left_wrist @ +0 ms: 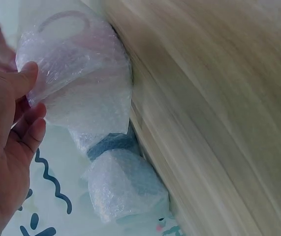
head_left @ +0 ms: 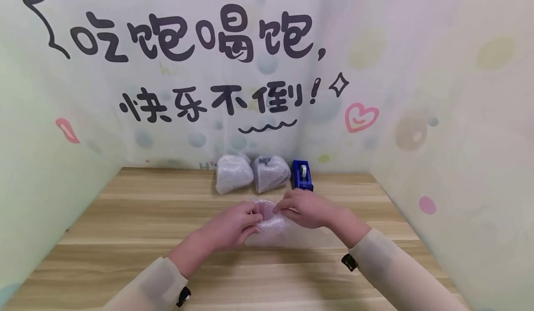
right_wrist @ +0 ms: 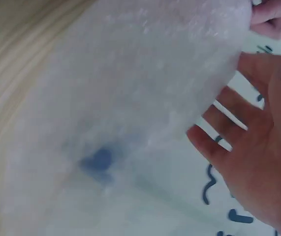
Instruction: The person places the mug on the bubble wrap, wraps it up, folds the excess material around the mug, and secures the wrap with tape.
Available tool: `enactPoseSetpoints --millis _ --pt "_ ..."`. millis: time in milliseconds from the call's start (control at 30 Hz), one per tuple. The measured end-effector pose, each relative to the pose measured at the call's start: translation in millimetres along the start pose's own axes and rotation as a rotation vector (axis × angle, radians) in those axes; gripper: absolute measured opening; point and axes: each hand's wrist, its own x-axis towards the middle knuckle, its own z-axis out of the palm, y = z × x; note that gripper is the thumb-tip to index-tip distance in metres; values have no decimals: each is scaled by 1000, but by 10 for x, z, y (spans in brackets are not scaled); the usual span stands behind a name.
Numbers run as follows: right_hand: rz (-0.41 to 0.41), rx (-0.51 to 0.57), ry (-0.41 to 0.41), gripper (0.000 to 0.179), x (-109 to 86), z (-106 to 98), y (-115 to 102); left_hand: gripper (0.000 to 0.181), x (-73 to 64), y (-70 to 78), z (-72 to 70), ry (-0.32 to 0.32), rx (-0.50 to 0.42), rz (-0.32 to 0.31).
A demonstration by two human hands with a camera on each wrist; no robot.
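A bundle of clear bubble wrap (head_left: 271, 230) stands on the table between the two hands, with a round rim (left_wrist: 64, 19) showing through the film in the left wrist view. My left hand (head_left: 233, 223) pinches the wrap's upper edge between thumb and fingers. From the other side, my right hand (head_left: 310, 207) reaches over the top, its fingertips at the wrap's edge. In the right wrist view its fingers (right_wrist: 226, 120) are spread and fairly straight along that edge. A loose sheet of the wrap (right_wrist: 130, 88) extends rightward and fills much of that view.
Two bubble-wrapped bundles, one on the left (head_left: 234, 174) and one on the right (head_left: 272, 174), stand at the back near the wall. Beside them is a blue tape dispenser (head_left: 302, 175) with a roll. Printed walls enclose the wooden table (head_left: 167, 209) on three sides.
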Motion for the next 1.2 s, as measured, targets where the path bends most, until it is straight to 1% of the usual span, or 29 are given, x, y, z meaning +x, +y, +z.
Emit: enactPoseSetpoints --millis 67,133,167,267,367,433,500,533,600,667,733,800,867,933,967,1067,1133,1200 --pt "53 87 -83 25 -11 -19 21 12 6 -29 -12 -6 1 6" --pt "97 149 -137 28 -11 -23 24 15 17 -74 -18 -8 10 0" --pt "108 167 -146 28 -10 -23 19 18 22 -100 -24 -11 29 -12" --pt "114 171 -157 25 -21 -18 -21 33 51 -185 -56 -42 113 -55" --pt "113 213 -172 22 -38 -4 -78 44 86 -266 -79 -76 217 -80" --pt "103 226 -164 23 -57 28 -109 49 114 -302 -86 -101 234 -87" --pt "77 201 -122 23 -82 87 -129 48 136 -314 -84 -137 195 -115" --pt "56 175 -91 24 -97 124 -132 46 144 -309 -87 -163 153 -141" --pt "0 96 -12 26 -128 211 -124 38 149 -285 -90 -220 53 -211" --pt "-47 34 65 28 -150 299 -106 36 155 -258 -89 -264 -63 -298" --pt "-74 -2 118 26 -151 372 -90 39 156 -242 -79 -273 -151 -359" --pt "-86 -30 152 21 -135 428 -81 41 157 -242 -62 -255 -218 -394" --pt "-94 -62 173 16 -116 462 -75 40 160 -251 -40 -229 -266 -407" --pt "-92 -83 179 14 -106 474 -81 38 166 -255 -27 -207 -286 -407" --pt "-87 -85 179 19 -112 473 -88 37 167 -260 -17 -200 -288 -406" --pt "-59 -68 180 46 -180 449 -134 32 184 -258 -2 -193 -269 -389" --pt "-110 -107 215 63 -261 448 -190 31 203 -249 1 -194 -249 -381" --pt "-202 -174 254 72 -368 467 -270 30 227 -246 7 -198 -232 -374"
